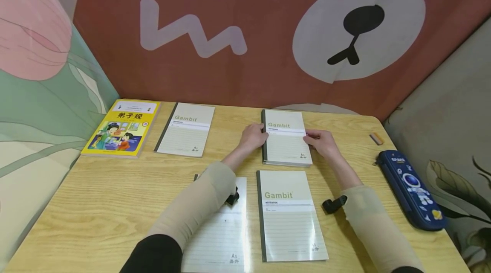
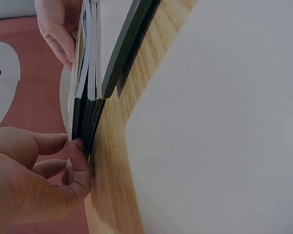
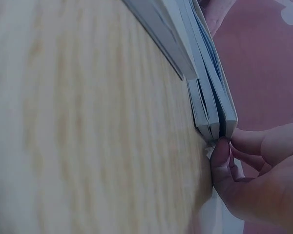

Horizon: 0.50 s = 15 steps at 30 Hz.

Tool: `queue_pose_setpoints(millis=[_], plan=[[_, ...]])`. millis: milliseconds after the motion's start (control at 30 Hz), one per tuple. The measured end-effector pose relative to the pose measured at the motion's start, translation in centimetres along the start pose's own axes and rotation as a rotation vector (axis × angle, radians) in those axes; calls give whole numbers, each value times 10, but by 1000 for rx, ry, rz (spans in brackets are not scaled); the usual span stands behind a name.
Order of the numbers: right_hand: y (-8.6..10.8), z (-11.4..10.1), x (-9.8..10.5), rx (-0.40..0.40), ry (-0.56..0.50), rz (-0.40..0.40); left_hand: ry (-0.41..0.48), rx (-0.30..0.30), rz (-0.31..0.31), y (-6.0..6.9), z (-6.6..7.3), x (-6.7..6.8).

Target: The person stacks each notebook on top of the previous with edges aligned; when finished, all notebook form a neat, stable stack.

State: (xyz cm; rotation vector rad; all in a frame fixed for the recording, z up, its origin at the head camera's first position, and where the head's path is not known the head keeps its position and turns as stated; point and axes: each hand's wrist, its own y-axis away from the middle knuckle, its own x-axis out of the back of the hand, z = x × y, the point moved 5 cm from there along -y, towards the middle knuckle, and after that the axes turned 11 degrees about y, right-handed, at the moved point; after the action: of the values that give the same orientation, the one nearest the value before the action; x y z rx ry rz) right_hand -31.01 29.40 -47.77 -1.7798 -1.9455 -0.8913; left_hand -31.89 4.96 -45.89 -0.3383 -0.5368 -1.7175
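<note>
Notebook stack [image 1: 288,150] lies directly between the hands, its dark spine at the left hand [image 1: 253,137] and its page edge at the right hand [image 1: 323,141]. Left hand pinches the spine side with thumb and fingers; right hand pinches the page side likewise. Wrist views show three notebooks in the stack, with narrow gaps between them. Just nearer the person than the hands lies a single notebook [image 1: 291,224], apart from the stack. Another notebook [image 1: 222,249] lies partly beneath the left forearm. Table [image 1: 115,192] edge runs just beyond the stack. Left of the left hand, wood surface extends to a white notebook [image 1: 188,133], then a yellow book [image 1: 122,130]; right of the right hand, to a small block [image 1: 376,138] and a blue pencil case [image 1: 412,192].
</note>
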Motion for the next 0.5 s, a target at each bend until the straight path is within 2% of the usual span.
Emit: queue_pose_setpoints(millis=[300, 500], plan=[[-2, 0, 1, 21, 63, -5, 0, 0, -15, 0, -3, -1], [-2, -1, 0, 33, 102, 7, 15, 3, -2, -2, -7, 0]])
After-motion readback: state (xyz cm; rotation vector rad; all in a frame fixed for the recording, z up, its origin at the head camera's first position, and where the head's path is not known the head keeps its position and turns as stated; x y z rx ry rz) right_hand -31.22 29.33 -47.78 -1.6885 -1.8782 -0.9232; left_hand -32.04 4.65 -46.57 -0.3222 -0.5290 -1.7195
